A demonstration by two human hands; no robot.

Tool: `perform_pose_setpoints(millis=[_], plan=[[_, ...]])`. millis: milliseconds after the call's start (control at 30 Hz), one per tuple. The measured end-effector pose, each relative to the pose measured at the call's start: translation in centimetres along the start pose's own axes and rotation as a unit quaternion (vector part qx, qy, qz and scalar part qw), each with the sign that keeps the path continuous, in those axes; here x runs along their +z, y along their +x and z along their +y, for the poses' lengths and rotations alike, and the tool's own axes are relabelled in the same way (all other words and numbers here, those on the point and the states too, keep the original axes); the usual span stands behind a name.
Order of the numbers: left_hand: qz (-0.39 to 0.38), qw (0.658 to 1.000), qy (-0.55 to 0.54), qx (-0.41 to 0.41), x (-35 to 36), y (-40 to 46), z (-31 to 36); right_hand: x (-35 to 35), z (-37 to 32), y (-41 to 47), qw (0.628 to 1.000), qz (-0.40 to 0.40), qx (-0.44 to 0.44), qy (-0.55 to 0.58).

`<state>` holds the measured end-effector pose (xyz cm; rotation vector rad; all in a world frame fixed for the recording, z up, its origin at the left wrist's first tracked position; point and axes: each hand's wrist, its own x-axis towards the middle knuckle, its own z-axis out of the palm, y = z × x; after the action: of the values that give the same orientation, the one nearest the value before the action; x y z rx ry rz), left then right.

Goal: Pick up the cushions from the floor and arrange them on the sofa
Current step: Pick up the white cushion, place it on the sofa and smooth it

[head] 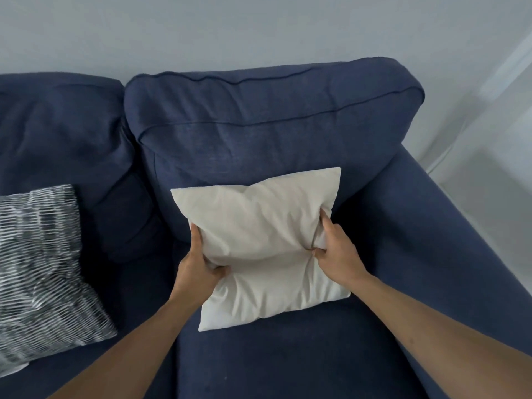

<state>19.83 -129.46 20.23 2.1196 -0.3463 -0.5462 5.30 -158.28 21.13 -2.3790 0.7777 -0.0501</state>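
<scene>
Navy fabric sofa (288,125) filling most of view, weave visible, piping along top of back cushions. Black-and-white striped cushion (43,263) lying on left seat, well apart from the work, partly cut off by left edge of view. Right armrest (431,240) running down right side, close beside cream cushion's right edge. Nothing lying between hands and cushion. Seam between two back cushions dropping down at upper left of centre.

Pale grey-white wall (259,30) behind sofa. Light floor and white skirting strip visible past armrest at far right; detail there too washed out to read.

Cream cushion (259,234) on right-hand seat, upper part propped against back cushion, lower edge resting on seat, tilted slightly with top right corner highest. Fabric puckered and creased around both grips.

Left hand (201,263) clamped on cushion's left edge near lower half, thumb pressed into front face, fingers wrapped behind and hidden. Right hand (334,249) clamped on right edge, thumb dug into front face, index finger stretched up along side, fabric bunched between them. Both forearms bare, reaching in from bottom corners and converging on cushion, wrists about level.
</scene>
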Motion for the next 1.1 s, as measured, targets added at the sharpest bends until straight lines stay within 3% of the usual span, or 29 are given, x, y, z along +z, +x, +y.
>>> perform_pose_setpoints(millis=[200,333,433,500,567,667,733,1000,1100], plan=[[0.006,0.999,0.03,-0.01,0.2,0.6,0.2,0.0,1.0,0.3,0.999,-0.025,0.011,0.017],[0.009,0.997,0.034,-0.067,0.5,-0.1,0.9,-0.4,1.5,0.3,0.998,-0.043,0.012,0.035],[0.08,0.993,0.041,-0.073,1.0,-1.7,1.7,-0.9,1.4,-0.5,0.999,-0.031,0.015,0.037],[0.174,0.978,0.113,0.007,1.7,-2.6,2.7,-1.1,0.5,-1.1,0.999,0.045,-0.024,0.001],[0.225,0.948,0.189,0.122,3.0,-2.6,4.4,-1.3,-1.7,-1.0,0.981,0.128,-0.126,-0.076],[0.208,0.904,0.266,0.262,6.1,-0.6,8.0,-0.7,-5.8,1.0,0.927,0.165,-0.295,-0.161],[0.194,0.884,0.303,0.298,7.9,1.4,9.7,0.5,-7.2,3.0,0.903,0.168,-0.334,-0.21],[0.206,0.873,0.394,0.203,6.7,8.0,3.6,2.5,-2.4,9.1,0.885,0.183,-0.333,-0.268],[0.218,0.87,0.408,0.168,4.8,8.4,1.6,2.2,-0.7,9.8,0.901,0.197,-0.286,-0.261]])
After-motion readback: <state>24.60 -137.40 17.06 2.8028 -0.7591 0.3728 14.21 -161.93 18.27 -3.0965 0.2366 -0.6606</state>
